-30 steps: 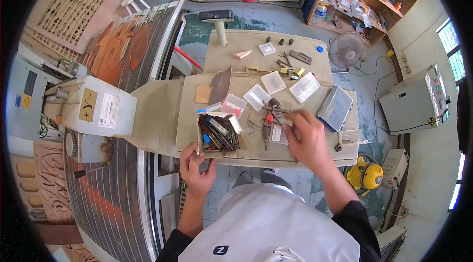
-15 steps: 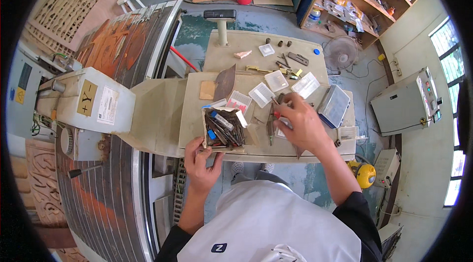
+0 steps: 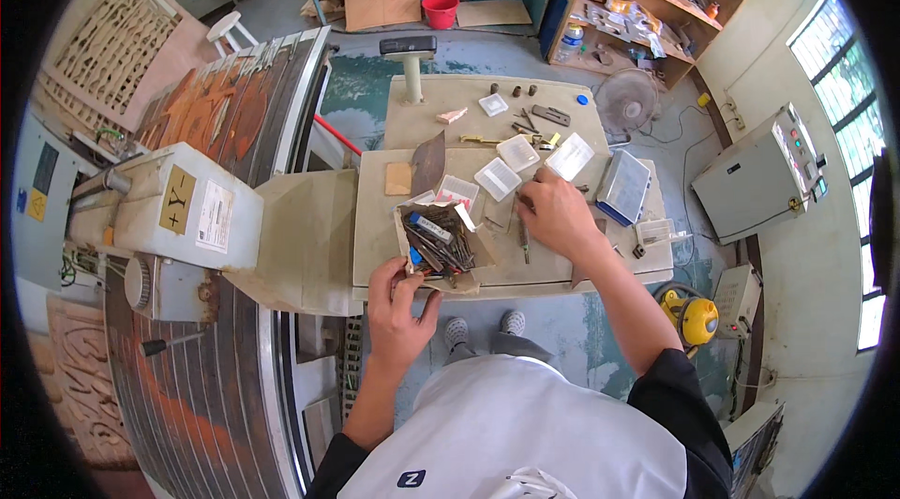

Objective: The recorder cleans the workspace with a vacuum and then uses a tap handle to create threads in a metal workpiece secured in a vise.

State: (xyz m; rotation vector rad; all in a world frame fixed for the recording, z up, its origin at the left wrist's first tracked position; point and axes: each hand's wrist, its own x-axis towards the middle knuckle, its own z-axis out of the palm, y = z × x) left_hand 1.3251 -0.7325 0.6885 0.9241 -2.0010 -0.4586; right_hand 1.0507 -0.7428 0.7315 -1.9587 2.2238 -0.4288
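A cardboard box full of thin metal tool bits stands at the table's near edge. My left hand grips its near left corner, with the thumb stretched along the front. Among the bits lie a small blue-and-white pack and a blue piece. To the right of the box, my right hand is low over the table with its fingers drawn together; whatever they pinch is hidden. Just below its fingertips lies a slim pointed tool. Clear plastic cases sit beyond that hand, and a blue-bottomed clear case to its right.
On the beige table also lie a dark sheet, a wooden block and small metal parts. A post with a dark top rises at the back. Left stands a large machine; right, a fan and a yellow vacuum cleaner.
My right hand has come lower and slightly left, and its fingers have closed together. The box has shifted a little right with my left hand still on it. The whole view has tilted slightly.
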